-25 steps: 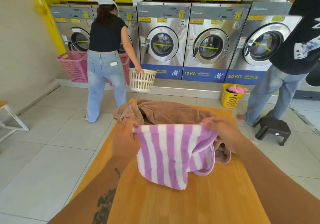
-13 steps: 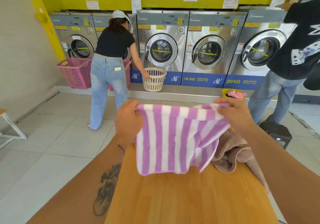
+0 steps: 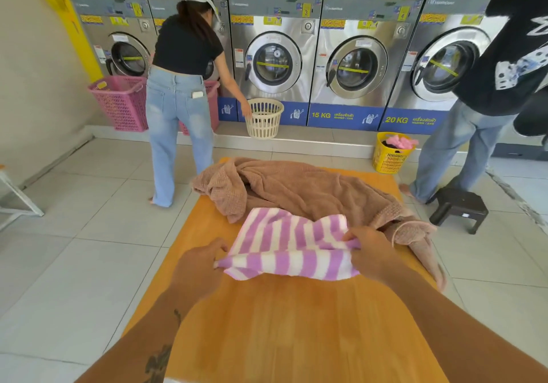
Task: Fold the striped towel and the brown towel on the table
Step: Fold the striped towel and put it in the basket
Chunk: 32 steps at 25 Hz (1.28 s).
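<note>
1. Head view, looking down along an orange wooden counter [image 3: 281, 323] stretching from 6 toward 12 o'clock
2. Pinching the striped towel [image 3: 290, 243] with the left grip [image 3: 198, 267], closed with curled fingers on the corner at 9 o'clock of the cloth
3. Clutching the opposite end with the right grip [image 3: 373, 255], closed on the fabric at 3 o'clock of the cloth
4. Holding that purple-and-white cloth at mid-counter, doubled over along the near edge, touching the brown towel [image 3: 296, 190] along the far edge
5. Lying crumpled at 12 o'clock of the striped one, covering the far end of the counter and trailing off the edge at 3 o'clock
6. Past the counter at 12 o'clock, facing a row of washing machines [image 3: 274, 56]
7. At 11 o'clock, a person in jeans [image 3: 181, 86] reaching to a cream basket [image 3: 264, 118], close to pink baskets [image 3: 121, 104] at 10 o'clock
8. At 1 o'clock, a yellow basket [image 3: 391, 157]; at 2 o'clock, a second person [image 3: 489, 86] beside a black stool [image 3: 459, 209]
</note>
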{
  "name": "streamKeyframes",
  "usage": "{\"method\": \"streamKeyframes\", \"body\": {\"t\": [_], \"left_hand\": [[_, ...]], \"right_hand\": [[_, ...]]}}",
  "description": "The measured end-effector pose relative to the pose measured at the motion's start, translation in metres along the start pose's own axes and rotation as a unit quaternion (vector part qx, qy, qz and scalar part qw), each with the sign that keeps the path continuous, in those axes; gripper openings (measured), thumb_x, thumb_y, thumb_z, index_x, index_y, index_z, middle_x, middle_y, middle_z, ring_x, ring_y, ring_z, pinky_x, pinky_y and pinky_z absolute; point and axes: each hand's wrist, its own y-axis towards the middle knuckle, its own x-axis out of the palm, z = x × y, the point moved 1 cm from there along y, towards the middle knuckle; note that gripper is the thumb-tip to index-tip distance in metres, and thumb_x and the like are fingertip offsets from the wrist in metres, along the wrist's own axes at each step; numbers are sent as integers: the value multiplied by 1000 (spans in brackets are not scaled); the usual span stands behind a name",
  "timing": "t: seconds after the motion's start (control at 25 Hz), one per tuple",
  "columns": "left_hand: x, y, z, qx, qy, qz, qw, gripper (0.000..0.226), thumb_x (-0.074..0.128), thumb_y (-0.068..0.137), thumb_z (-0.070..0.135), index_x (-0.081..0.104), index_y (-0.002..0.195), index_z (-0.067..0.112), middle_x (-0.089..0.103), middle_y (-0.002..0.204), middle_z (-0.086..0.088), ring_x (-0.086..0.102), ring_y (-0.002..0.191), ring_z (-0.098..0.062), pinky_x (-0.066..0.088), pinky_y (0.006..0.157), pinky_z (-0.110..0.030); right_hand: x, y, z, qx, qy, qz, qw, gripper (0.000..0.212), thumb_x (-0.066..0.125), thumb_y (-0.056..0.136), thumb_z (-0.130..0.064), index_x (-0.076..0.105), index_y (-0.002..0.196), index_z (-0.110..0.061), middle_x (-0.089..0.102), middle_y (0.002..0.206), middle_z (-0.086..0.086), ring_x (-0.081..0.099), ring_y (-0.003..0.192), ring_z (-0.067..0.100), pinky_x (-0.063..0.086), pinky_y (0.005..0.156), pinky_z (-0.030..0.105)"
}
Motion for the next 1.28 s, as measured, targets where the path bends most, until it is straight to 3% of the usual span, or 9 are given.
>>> {"method": "streamKeyframes", "body": {"t": [0.24,0.36,0.48,0.64,0.76,0.84,0.96,1.12,1.28], "left_hand": [[21,-37,6,10,39,-113,993,12,62,80,29,57,86,38,53,94,14,55,87,-11,44,72,-24],[41,-54,12,13,33,-127,991,9,61,79,20,60,84,29,54,83,17,52,82,-9,37,64,-17],[59,-74,4,14,70,-164,984,7,57,81,23,52,76,22,56,73,11,55,74,-14,43,59,-25],[62,-86,-6,48,46,-182,981,16,59,80,18,45,78,26,53,65,12,52,65,-8,36,53,-19],[47,-80,-1,107,49,-154,981,16,59,79,24,60,95,27,63,75,10,60,75,-20,43,63,-27],[30,-66,0,101,47,-126,986,18,57,77,27,65,93,23,65,82,5,60,77,-25,44,64,-31],[-8,-17,9,66,40,-82,994,9,55,77,12,63,79,16,59,80,0,57,78,-29,48,63,-37],[-78,52,48,96,-35,56,993,18,53,77,1,60,71,17,61,74,-2,56,73,-27,38,57,-33],[-119,69,69,112,-95,173,974,24,59,75,2,67,82,24,68,85,4,61,80,-21,47,67,-34]], "right_hand": [[15,-26,25,88,246,-11,965,28,50,85,5,60,91,-21,61,94,6,55,74,17,43,58,29],[23,-44,31,103,203,-98,969,28,49,87,2,69,98,-14,64,96,8,60,71,23,47,53,27],[41,-74,43,152,110,-217,958,30,61,85,-2,68,113,-10,58,114,5,57,90,20,45,62,22],[71,-113,50,136,-55,-294,945,33,65,67,-7,68,100,-7,64,96,5,56,77,14,41,56,22],[81,-115,38,140,-73,-159,975,13,50,79,-11,61,74,-18,58,89,1,56,80,20,40,56,25],[72,-103,25,110,-113,-52,986,28,46,89,-14,51,62,-23,51,90,5,54,87,26,40,63,31],[24,-80,-11,101,-17,96,990,22,47,90,-8,63,74,-9,59,88,14,58,90,36,45,71,38],[-60,-56,-60,68,179,264,945,27,43,93,-4,67,99,-13,60,83,5,55,78,24,47,68,31],[-104,-53,-75,-13,219,332,917,23,46,91,-2,64,81,-13,50,66,-5,44,67,17,35,59,25]]}}
